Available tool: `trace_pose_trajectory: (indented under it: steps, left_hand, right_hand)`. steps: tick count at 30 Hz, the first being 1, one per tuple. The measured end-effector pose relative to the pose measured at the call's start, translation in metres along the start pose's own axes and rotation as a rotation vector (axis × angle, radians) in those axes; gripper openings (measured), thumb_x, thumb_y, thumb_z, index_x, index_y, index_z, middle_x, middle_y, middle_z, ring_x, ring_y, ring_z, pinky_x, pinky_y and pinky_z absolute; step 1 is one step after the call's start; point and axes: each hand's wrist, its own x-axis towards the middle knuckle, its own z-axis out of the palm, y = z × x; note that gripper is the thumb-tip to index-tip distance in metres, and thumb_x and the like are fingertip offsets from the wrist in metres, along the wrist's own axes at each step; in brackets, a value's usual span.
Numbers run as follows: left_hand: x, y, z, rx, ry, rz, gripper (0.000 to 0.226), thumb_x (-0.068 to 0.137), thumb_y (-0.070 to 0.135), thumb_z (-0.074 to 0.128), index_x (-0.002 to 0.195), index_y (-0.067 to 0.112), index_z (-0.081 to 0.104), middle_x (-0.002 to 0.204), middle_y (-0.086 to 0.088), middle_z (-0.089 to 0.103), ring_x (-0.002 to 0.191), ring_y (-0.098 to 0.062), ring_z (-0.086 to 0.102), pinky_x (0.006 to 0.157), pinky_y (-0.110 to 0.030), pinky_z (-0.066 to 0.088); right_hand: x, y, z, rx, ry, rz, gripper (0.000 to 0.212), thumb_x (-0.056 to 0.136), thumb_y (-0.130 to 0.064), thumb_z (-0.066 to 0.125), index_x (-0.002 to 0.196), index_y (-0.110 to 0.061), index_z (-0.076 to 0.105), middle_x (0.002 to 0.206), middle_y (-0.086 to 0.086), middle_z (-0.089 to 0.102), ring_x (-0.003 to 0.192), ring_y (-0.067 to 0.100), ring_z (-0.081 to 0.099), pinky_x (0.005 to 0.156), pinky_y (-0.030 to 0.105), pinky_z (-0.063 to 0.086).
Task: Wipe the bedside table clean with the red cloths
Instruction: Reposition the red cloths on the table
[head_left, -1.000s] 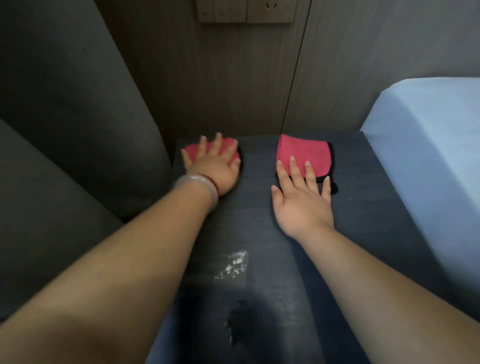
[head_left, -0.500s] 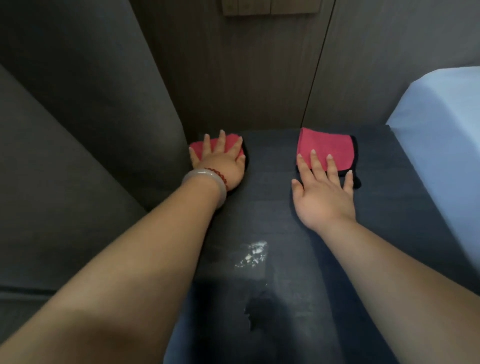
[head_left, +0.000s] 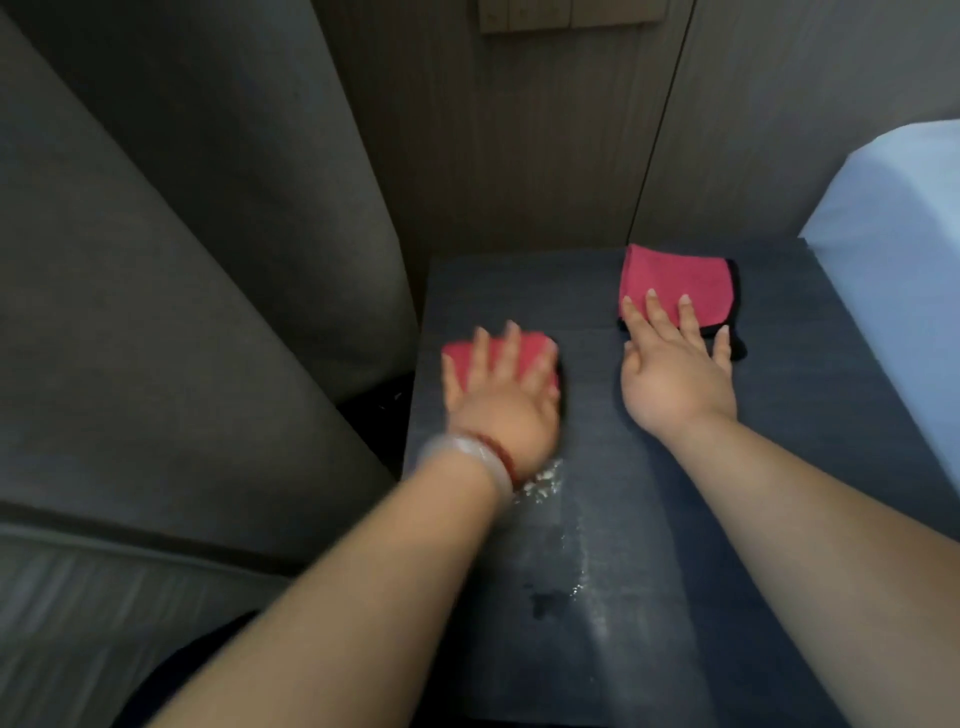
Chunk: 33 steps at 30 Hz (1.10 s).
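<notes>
**Status:** wiping under way, early stage by judgement

**Left hand**: the grip is wide, with fingers spread and flat and the palm pressing the left cloth onto the surface. The cloth lies under the hand near the left edge, about midway back. The hand is blurred, which suggests a stroke in progress.

**Right hand**: the grip is wide and the fingers are straight. The fingertips rest on the near edge of the right cloth, and the palm lies on the bare surface. This cloth lies flat and folded at the back right, near the wall and not far from the bed.

**Done:** little, as far as the view shows. On the dark top, no wiped zone can be told apart from the rest.

**Left to do:**
- White residue lies just beside the left wrist and its bracelet. The left cloth is beyond it, not on it.
- A pale streak runs from the residue toward the near edge.
- A dark spot sits beside the streak.
- The front half carries neither cloth.

**Next move calls for:** drawing the left cloth back over the residue and streak, and sliding the right hand fully onto its cloth
</notes>
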Motion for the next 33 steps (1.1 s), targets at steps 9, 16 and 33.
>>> trace_pose_trajectory:
  steps: [9, 16, 33]
  left_hand:
    - [0.010, -0.029, -0.015, -0.014, -0.117, -0.119, 0.055, 0.101, 0.048, 0.021, 0.152, 0.044, 0.001, 0.163, 0.006, -0.015, 0.148, -0.025, -0.016, 0.116, -0.055, -0.009]
    - [-0.073, -0.006, 0.015, 0.019, 0.016, 0.127, 0.055, 0.100, 0.049, 0.024, 0.151, 0.047, 0.004, 0.163, 0.008, -0.010, 0.149, -0.023, -0.014, 0.116, -0.053, -0.011]
    - [-0.043, -0.023, 0.005, 0.000, -0.039, 0.044, 0.056, 0.099, 0.052, 0.024, 0.151, 0.047, 0.004, 0.163, 0.007, -0.011, 0.149, -0.025, -0.013, 0.117, -0.055, -0.007]
  right_hand:
    - [-0.019, 0.007, -0.002, 0.094, 0.055, -0.088, 0.054, 0.101, -0.014, 0.032, 0.154, -0.015, 0.025, 0.163, 0.002, 0.014, 0.151, 0.020, 0.005, 0.121, 0.039, 0.002]
    - [-0.048, 0.009, -0.001, -0.044, -0.029, -0.070, 0.055, 0.104, -0.034, 0.022, 0.156, -0.018, 0.013, 0.164, -0.002, 0.004, 0.151, 0.016, 0.000, 0.121, 0.035, 0.000]
    - [-0.070, 0.011, 0.005, -0.121, -0.036, -0.040, 0.056, 0.103, -0.037, 0.018, 0.157, -0.024, 0.009, 0.164, -0.005, 0.003, 0.151, 0.017, -0.001, 0.122, 0.037, 0.000]
